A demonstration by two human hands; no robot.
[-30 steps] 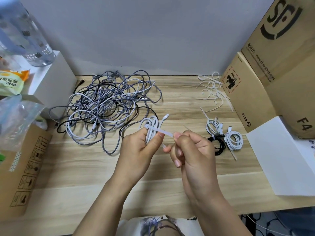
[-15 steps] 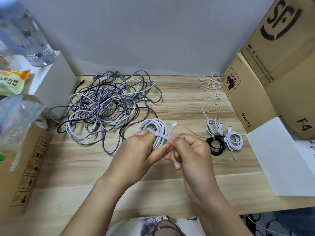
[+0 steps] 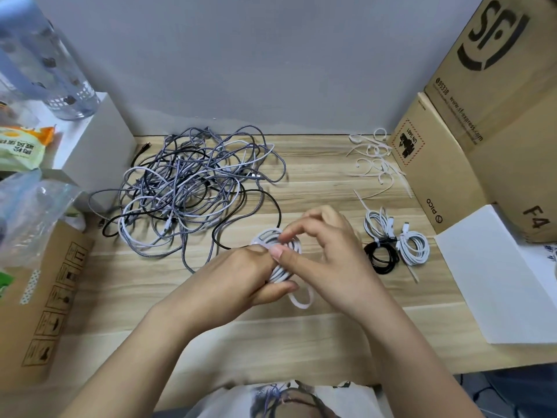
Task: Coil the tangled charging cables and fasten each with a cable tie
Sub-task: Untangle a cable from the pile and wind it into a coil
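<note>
Tangle point(image 3: 193, 191) of grey, black and white cables was the biggest thing, heaped well beyond the left hand's fingers, probably left there as the stock not yet coiled. Done coils point(image 3: 394, 242), two white and one black, each tied, sat just past the right hand's knuckles, likely parked clear of the work. Spare ties point(image 3: 376, 158) lay scattered farther out beyond them. Left hand point(image 3: 241, 279) was curled round the white coil point(image 3: 281, 251), thumb under and fingers over, seemingly to stop the loops springing apart. Right hand point(image 3: 328, 251) pinched the white cable tie point(image 3: 301, 300) at the coil's top, thumb and forefinger narrow, other fingers loosely bent. Tie looped below the left thumb, slack, looking not yet cinched. Coil looked neat, oval, several turns of smooth white cord.
</note>
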